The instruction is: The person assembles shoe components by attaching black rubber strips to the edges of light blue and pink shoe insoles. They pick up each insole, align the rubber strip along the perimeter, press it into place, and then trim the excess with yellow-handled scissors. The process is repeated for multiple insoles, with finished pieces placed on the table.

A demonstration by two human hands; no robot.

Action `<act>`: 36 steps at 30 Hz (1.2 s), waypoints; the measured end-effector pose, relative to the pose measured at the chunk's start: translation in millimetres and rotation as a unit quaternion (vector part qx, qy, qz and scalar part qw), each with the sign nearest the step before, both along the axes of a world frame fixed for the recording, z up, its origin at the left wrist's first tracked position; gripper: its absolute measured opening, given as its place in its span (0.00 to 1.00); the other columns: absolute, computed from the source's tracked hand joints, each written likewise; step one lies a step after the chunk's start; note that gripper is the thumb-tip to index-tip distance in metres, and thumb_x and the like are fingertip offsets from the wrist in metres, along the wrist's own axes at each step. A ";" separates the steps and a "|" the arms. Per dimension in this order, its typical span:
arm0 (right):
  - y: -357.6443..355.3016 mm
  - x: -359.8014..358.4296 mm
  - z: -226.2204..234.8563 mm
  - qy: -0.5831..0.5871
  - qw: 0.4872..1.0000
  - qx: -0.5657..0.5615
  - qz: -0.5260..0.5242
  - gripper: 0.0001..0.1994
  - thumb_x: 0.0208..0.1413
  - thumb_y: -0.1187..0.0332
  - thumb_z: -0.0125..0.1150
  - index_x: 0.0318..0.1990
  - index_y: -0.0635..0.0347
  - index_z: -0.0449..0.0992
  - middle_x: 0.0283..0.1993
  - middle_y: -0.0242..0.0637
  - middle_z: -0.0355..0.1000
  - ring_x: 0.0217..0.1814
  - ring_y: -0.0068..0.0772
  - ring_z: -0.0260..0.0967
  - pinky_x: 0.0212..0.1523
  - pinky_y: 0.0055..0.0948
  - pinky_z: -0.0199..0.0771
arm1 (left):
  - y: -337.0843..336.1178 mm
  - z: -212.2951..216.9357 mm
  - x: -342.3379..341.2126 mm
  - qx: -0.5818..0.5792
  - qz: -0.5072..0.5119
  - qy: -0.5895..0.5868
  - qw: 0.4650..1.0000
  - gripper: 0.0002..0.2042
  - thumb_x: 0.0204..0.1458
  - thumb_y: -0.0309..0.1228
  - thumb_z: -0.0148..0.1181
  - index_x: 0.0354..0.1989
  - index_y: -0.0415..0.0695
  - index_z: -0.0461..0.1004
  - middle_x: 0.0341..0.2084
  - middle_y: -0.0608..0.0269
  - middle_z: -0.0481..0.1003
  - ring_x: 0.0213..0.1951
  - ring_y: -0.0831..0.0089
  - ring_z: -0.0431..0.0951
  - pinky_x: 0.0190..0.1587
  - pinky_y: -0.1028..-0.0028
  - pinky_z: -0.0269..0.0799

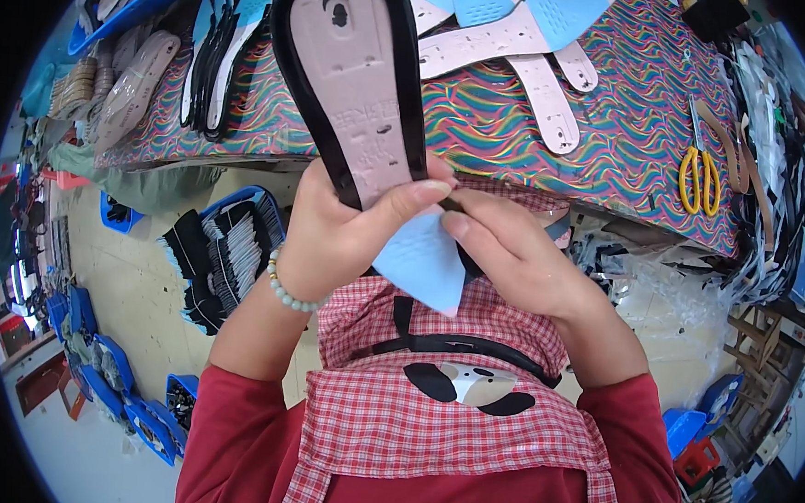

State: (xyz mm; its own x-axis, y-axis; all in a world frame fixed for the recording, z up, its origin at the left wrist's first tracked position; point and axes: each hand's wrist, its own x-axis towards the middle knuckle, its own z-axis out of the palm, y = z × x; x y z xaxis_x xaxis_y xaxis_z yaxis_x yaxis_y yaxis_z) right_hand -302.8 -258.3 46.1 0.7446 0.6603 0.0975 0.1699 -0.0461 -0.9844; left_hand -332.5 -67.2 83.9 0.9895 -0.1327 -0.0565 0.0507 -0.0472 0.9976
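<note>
A long insole point(344, 73) is held up over the near edge of the table, its pale pink underside facing me. Black edging runs around its wide heel end, and its pointed toe end point(425, 262) is light blue with a dimpled texture. My left hand point(335, 229) is closed around the narrow middle, thumb across the face. At the insole's right side my right hand point(513, 249) pinches the black edging near the blue part, thumb and fingertips close to my left thumb. Part of the edging is hidden behind the hands.
Several pink insoles with blue tips point(551, 85) lie overlapped on the wavy-patterned tablecloth point(464, 149). Black-edged ones point(240, 39) stand bunched at left, near a blue tray point(150, 1). Yellow-handled scissors point(702, 178) lie at right. Below the table, a blue basket point(278, 214) holds dark pieces.
</note>
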 end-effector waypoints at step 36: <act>-51.4 -27.5 -19.4 0.036 0.982 -0.175 -0.055 0.45 0.41 0.58 0.74 0.67 0.51 0.55 0.46 0.41 0.65 0.45 0.40 0.65 0.48 0.32 0.65 | 9.7 -21.0 26.9 -0.490 -0.001 0.284 0.824 0.19 0.59 0.32 0.50 0.56 0.36 0.65 0.38 0.52 0.77 0.35 0.65 0.80 0.39 0.69 0.77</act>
State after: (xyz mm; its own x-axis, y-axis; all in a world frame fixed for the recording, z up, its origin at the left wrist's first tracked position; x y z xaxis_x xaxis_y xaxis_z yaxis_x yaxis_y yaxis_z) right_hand -330.3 -309.7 26.8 0.8102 0.5590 -0.1764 0.0757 -0.3982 -0.9142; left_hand -305.5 -57.6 62.9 0.8405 -0.3908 -0.3751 0.5226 0.7673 0.3716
